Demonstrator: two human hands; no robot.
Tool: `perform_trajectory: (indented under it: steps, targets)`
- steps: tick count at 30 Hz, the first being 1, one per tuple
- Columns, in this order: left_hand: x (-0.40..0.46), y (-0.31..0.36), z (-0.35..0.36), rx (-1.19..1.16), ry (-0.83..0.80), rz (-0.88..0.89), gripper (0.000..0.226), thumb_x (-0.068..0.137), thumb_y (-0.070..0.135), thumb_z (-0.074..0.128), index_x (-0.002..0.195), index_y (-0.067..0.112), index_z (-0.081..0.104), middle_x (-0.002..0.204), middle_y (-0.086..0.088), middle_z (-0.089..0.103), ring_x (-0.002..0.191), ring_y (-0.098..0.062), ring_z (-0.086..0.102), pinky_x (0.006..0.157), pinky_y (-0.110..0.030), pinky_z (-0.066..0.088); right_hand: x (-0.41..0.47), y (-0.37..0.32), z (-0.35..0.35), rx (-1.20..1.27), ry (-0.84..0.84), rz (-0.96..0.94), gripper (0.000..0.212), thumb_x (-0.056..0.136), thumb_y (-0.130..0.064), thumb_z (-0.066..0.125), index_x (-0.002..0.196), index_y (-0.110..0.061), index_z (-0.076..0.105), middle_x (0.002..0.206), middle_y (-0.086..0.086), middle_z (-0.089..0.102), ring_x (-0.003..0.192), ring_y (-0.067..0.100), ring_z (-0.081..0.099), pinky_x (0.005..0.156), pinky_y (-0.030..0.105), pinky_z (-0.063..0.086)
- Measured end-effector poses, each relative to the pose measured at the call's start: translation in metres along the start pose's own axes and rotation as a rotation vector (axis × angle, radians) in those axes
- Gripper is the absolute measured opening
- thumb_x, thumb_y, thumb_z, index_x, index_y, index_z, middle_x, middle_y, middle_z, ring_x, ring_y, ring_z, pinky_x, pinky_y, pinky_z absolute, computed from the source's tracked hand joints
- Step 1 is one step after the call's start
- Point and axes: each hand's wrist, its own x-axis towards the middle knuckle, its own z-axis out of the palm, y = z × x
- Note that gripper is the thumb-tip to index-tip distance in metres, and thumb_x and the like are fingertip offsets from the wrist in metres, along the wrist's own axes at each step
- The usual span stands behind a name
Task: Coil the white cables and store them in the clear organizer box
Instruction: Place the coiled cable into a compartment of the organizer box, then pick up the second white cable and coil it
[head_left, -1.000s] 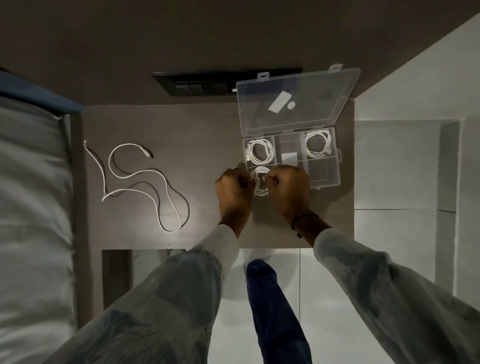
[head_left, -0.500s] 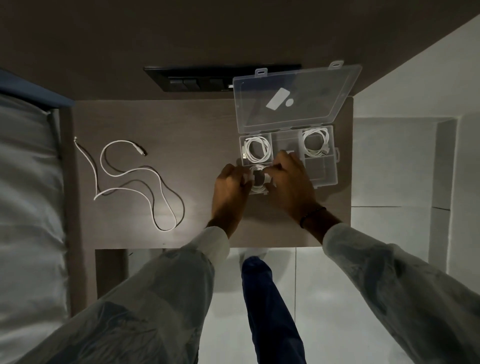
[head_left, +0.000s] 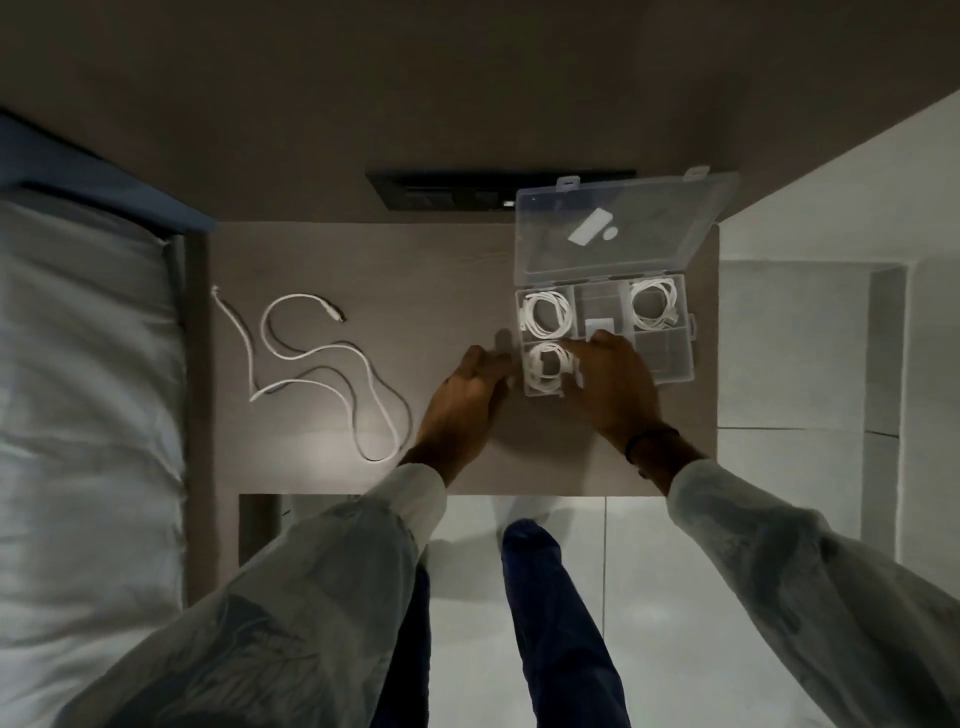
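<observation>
The clear organizer box (head_left: 675, 358) lies open on the table's right side, its lid (head_left: 623, 228) raised at the back. One coiled white cable (head_left: 545, 314) fills the back left compartment, a second coil (head_left: 655, 306) the back right one. A third coil (head_left: 545, 366) lies in the front left compartment. My right hand (head_left: 613, 389) rests over the box with fingers spread, fingertips touching that third coil. My left hand (head_left: 470, 400) is flat on the table just left of the box, holding nothing. One loose white cable (head_left: 322, 364) sprawls uncoiled on the table's left part.
The small wooden table (head_left: 415, 270) stands against a wall with a black switch panel (head_left: 467, 189). A bed with pale bedding (head_left: 78, 389) borders the table on the left. White tiled floor (head_left: 779, 364) lies to the right and below, with my legs (head_left: 550, 597) there.
The coil both hands held together now lies in the front left compartment. My left hand has let go and slid left onto the table; my right hand has opened over the coil.
</observation>
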Motion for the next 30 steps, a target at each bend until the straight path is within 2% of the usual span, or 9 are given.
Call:
perform_trajectory:
  steps: [4, 9, 12, 16, 19, 21, 23, 27, 30]
  targets:
    - [-0.017, -0.052, -0.061, 0.047, 0.069, -0.119, 0.026, 0.1, 0.01, 0.049, 0.121, 0.004, 0.065, 0.113, -0.019, 0.061, 0.092, -0.041, 0.063, 0.079, -0.046, 0.053, -0.021, -0.067, 0.008, 0.167, 0.072, -0.053, 0.035, 0.088, -0.014, 0.063, 0.122, -0.01, 0.071, 0.114, 0.015, 0.073, 0.108, 0.036, 0.066, 0.092, 0.043, 0.055]
    - [-0.025, -0.135, -0.134, 0.218, 0.128, -0.174, 0.044, 0.081, -0.007, 0.057, 0.124, 0.006, 0.063, 0.124, -0.021, 0.062, 0.11, -0.043, 0.061, 0.089, -0.048, 0.056, 0.001, -0.174, 0.054, 0.343, -0.16, -0.032, 0.066, 0.084, -0.043, 0.047, 0.14, -0.009, 0.057, 0.135, 0.018, 0.062, 0.131, 0.035, 0.052, 0.111, 0.038, 0.037]
    - [-0.028, -0.179, -0.156, 0.378, -0.049, -0.111, 0.053, 0.082, 0.016, 0.069, 0.134, 0.01, 0.058, 0.134, -0.02, 0.057, 0.12, -0.045, 0.053, 0.097, -0.055, 0.047, 0.029, -0.224, 0.086, 0.2, -0.079, -0.116, 0.057, 0.09, -0.041, 0.051, 0.144, -0.023, 0.052, 0.146, 0.01, 0.054, 0.134, 0.033, 0.049, 0.109, 0.041, 0.037]
    - [-0.033, -0.219, -0.162, 0.592, -0.207, 0.053, 0.053, 0.092, 0.027, 0.061, 0.14, 0.007, 0.055, 0.15, -0.021, 0.046, 0.128, -0.043, 0.045, 0.1, -0.049, 0.034, 0.059, -0.265, 0.114, -0.144, 0.059, -0.234, 0.028, 0.093, -0.031, 0.055, 0.116, -0.025, 0.07, 0.13, 0.002, 0.06, 0.124, 0.03, 0.052, 0.105, 0.042, 0.038]
    - [-0.034, -0.225, -0.173, 0.542, -0.179, 0.149, 0.045, 0.103, 0.031, 0.044, 0.143, 0.013, 0.053, 0.155, -0.013, 0.045, 0.136, -0.034, 0.045, 0.106, -0.041, 0.029, 0.062, -0.268, 0.11, -0.065, 0.074, -0.198, 0.024, 0.093, -0.028, 0.058, 0.098, -0.016, 0.077, 0.113, 0.008, 0.07, 0.111, 0.033, 0.061, 0.094, 0.041, 0.047]
    - [-0.038, -0.21, -0.194, 0.367, -0.14, 0.139, 0.041, 0.102, 0.027, 0.05, 0.139, 0.012, 0.057, 0.135, -0.017, 0.063, 0.121, -0.036, 0.057, 0.101, -0.039, 0.037, 0.048, -0.266, 0.089, 0.131, 0.105, -0.205, 0.022, 0.093, -0.027, 0.063, 0.092, -0.013, 0.079, 0.097, 0.013, 0.075, 0.094, 0.036, 0.068, 0.081, 0.042, 0.052]
    - [-0.048, -0.187, -0.219, 0.173, -0.083, 0.153, 0.029, 0.101, 0.024, 0.053, 0.121, 0.007, 0.065, 0.098, -0.019, 0.072, 0.092, -0.042, 0.066, 0.081, -0.04, 0.047, 0.026, -0.262, 0.062, 0.325, 0.209, -0.176, 0.018, 0.092, -0.026, 0.069, 0.095, -0.013, 0.081, 0.092, 0.012, 0.079, 0.087, 0.031, 0.073, 0.078, 0.038, 0.056]
    - [-0.084, -0.129, -0.275, -0.132, -0.039, 0.127, 0.022, 0.105, 0.027, 0.048, 0.088, 0.019, 0.058, 0.064, 0.011, 0.054, 0.057, -0.011, 0.055, 0.059, -0.031, 0.044, -0.028, -0.26, -0.006, 0.587, 0.389, -0.102, 0.014, 0.09, -0.021, 0.072, 0.094, -0.012, 0.081, 0.086, 0.01, 0.08, 0.078, 0.018, 0.073, 0.069, 0.006, 0.047]
    - [-0.115, -0.089, -0.313, -0.33, -0.111, 0.01, 0.032, 0.105, 0.025, 0.049, 0.074, 0.024, 0.056, 0.06, 0.009, 0.058, 0.054, -0.016, 0.056, 0.061, -0.034, 0.049, -0.064, -0.275, -0.062, 0.665, 0.424, -0.092, 0.016, 0.09, -0.031, 0.071, 0.096, -0.018, 0.077, 0.082, 0.009, 0.079, 0.076, 0.024, 0.073, 0.07, 0.024, 0.057]
